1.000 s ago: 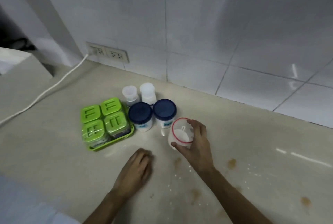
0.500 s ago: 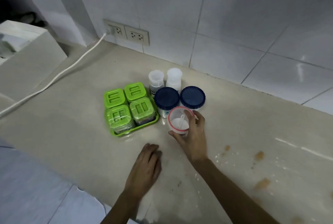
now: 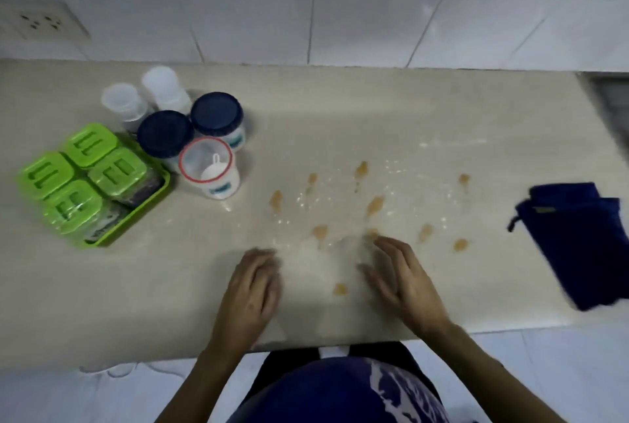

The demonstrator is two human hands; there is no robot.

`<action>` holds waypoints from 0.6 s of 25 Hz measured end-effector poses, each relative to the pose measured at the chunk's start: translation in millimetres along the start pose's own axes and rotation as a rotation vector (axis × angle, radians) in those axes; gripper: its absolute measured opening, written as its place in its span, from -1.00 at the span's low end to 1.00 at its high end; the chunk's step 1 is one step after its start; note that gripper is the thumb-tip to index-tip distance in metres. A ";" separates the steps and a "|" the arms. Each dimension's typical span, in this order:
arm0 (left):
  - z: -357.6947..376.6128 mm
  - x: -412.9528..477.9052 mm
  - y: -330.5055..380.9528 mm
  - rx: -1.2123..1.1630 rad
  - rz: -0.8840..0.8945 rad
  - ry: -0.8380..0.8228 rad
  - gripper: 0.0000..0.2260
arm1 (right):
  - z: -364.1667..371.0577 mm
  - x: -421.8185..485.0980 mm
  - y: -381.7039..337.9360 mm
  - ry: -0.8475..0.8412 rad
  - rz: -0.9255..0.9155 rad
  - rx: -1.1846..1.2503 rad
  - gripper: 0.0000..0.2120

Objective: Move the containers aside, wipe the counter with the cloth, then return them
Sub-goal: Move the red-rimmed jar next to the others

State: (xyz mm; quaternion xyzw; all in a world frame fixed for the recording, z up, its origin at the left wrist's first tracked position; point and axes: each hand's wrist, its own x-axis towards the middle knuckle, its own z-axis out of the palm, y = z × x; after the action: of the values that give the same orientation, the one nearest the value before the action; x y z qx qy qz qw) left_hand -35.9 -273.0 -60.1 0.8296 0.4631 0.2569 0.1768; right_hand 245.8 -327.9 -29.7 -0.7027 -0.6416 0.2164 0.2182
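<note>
Both hands were empty: the left hand [image 3: 250, 293] and the right hand [image 3: 401, 281] lay flat and open over the near part of the desk [image 3: 340, 109], apart from each other and holding nothing. Motion blur softened the fingertips, so whether they pressed the surface or hovered just above it could not be told.

Judged from the layout, the first step looked finished. Left of the brown stains [image 3: 374, 206], the containers stood grouped: the green tray [image 3: 160, 186] with its four green-lidded boxes, two blue-lidded jars [image 3: 218, 116], two clear cups [image 3: 124, 104] behind them, and the open red-rimmed tub [image 3: 211, 167] with a white scoop inside, touching the jars. The stains and scattered white specks lay uncovered, so wiping had evidently not begun. The dark blue cloth [image 3: 578, 249] rested well to the right of the stains, untouched by either hand. Fetching it, wiping, and returning the containers all remained.

Right of the cloth, the desk ran out of frame, as did part of the cloth itself. A wall socket [image 3: 37, 21] far left of the stains was cut off at the edge, and what the green boxes contained was too blurred to make out.
</note>
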 end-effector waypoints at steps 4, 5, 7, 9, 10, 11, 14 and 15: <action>46.3 2.2 56.0 0.044 0.219 -0.129 -0.69 | -30.0 -64.8 61.9 0.055 0.125 0.005 -0.55; 57.2 5.8 72.3 0.034 0.237 -0.150 -0.67 | -36.1 -75.4 75.5 0.065 0.127 -0.013 -0.56; 75.1 17.8 102.2 0.024 0.245 -0.197 -0.65 | -46.7 -87.2 97.2 0.077 0.126 -0.051 -0.57; 95.1 34.9 139.2 0.040 0.280 -0.245 -0.62 | -65.9 -95.7 121.8 0.082 0.154 -0.076 -0.57; 105.8 42.8 157.7 0.052 0.305 -0.274 -0.62 | -76.8 -98.4 135.3 0.086 0.162 -0.090 -0.57; 118.1 50.4 175.3 0.063 0.334 -0.296 -0.63 | -88.7 -100.0 148.9 0.091 0.165 -0.101 -0.57; 155.8 66.9 215.7 0.058 0.377 -0.326 -0.64 | -123.8 -95.1 195.5 0.127 0.138 -0.147 -0.56; 166.2 70.3 223.5 0.048 0.394 -0.318 -0.62 | -134.4 -89.7 213.8 0.147 0.137 -0.177 -0.55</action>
State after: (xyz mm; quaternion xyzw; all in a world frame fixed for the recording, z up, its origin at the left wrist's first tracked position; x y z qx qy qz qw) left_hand 244.5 -335.5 -56.9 0.9379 0.2646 0.1414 0.1742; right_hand 489.5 -438.5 -43.5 -0.7753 -0.5910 0.1215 0.1866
